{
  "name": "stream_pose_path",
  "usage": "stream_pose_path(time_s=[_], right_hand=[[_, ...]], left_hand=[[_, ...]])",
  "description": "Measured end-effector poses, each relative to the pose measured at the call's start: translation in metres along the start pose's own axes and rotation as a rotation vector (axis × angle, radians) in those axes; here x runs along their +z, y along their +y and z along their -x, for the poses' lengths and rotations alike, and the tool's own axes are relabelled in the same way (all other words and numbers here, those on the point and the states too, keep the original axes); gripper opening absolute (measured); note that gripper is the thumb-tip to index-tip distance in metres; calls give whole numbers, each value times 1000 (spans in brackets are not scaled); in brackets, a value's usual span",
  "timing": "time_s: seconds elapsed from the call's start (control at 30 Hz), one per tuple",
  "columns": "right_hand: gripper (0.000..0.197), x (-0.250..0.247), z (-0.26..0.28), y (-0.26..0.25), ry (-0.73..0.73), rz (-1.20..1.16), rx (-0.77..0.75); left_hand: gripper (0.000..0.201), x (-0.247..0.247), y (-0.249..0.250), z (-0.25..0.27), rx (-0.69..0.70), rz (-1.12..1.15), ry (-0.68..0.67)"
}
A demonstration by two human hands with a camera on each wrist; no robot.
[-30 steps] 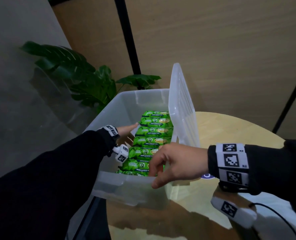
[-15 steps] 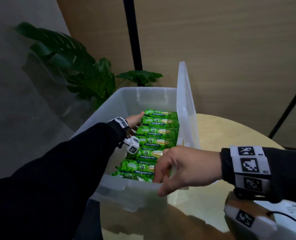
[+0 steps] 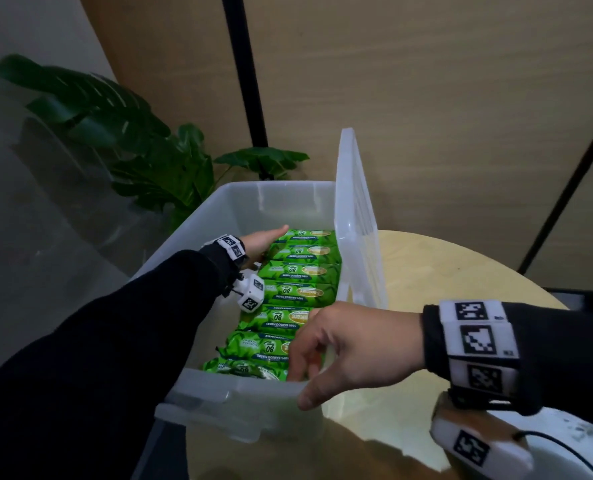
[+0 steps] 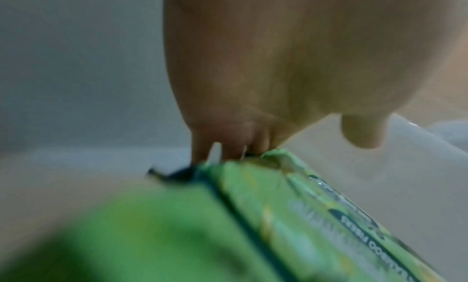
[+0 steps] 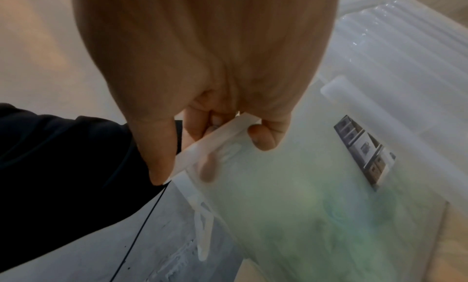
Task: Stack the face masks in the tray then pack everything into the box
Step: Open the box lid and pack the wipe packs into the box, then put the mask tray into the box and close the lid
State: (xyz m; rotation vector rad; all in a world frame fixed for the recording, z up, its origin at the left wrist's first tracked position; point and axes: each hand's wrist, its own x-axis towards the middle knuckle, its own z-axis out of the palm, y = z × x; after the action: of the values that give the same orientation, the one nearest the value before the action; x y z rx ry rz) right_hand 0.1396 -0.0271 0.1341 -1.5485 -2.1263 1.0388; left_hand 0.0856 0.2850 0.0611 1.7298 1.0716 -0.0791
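A translucent plastic box (image 3: 239,393) holds a row of several green packs (image 3: 298,289), its lid (image 3: 357,220) standing upright along the right side. My left hand (image 3: 264,242) is inside the box at the far left end of the row. Its straight fingers (image 4: 220,146) reach down past the end of a green pack (image 4: 278,216) and the thumb hangs free. My right hand (image 3: 305,379) grips the box's near rim, fingers inside and thumb outside. The right wrist view shows that hand (image 5: 228,130) curled over the rim of the box (image 5: 316,186).
The box stands at the left edge of a round yellow table (image 3: 444,271). A leafy green plant (image 3: 132,150) stands behind the box on the left. A white object (image 3: 565,445) lies at the near right under my right wrist. A wooden wall is behind.
My left hand has slid along the packs' left ends toward the far end of the box. My right hand has settled its thumb against the near rim.
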Motion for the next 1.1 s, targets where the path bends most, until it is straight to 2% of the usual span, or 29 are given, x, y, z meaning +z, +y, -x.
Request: stream_pose_path(time_s=[0.03,0.1,0.17,0.2,0.3,0.37,0.43,0.53,0.6,0.77,0.87,0.97,1.1], right_hand=[[19,0,1,-1,2,12,2],[20,0,4,-4,5,31,-7],[23,-1,9,-5,24,-30,-23],[25,-3,14,-4,53,-135,-28],[21,-10,46,6,293,-492,-29],[16,-18,76,21,483,-670,28],[21,-27,106,40,583,-819,157],[22,-34,145,76,653,-864,395],[18,-33,169,104,761,-851,512],[13,-14,234,165,1070,-1076,604],[15,4,262,190,1117,-1194,639],[13,2,275,203,1091,-1237,604],[15,-17,276,210,1103,-1244,488]], left_hand=[[74,-1,11,4,25,-150,108],[66,-6,37,19,110,-321,342],[52,-17,61,44,225,-362,434],[45,-20,73,61,295,-361,449],[32,-13,107,132,513,-405,522],[29,15,125,198,714,-473,607],[30,59,134,261,908,-470,624],[44,145,134,308,1062,-518,449],[64,202,131,302,1040,-675,306],[130,331,105,239,746,-1176,-76],[144,372,89,207,580,-1266,-237],[149,390,75,191,515,-1256,-282],[137,392,65,190,556,-1175,-145]])
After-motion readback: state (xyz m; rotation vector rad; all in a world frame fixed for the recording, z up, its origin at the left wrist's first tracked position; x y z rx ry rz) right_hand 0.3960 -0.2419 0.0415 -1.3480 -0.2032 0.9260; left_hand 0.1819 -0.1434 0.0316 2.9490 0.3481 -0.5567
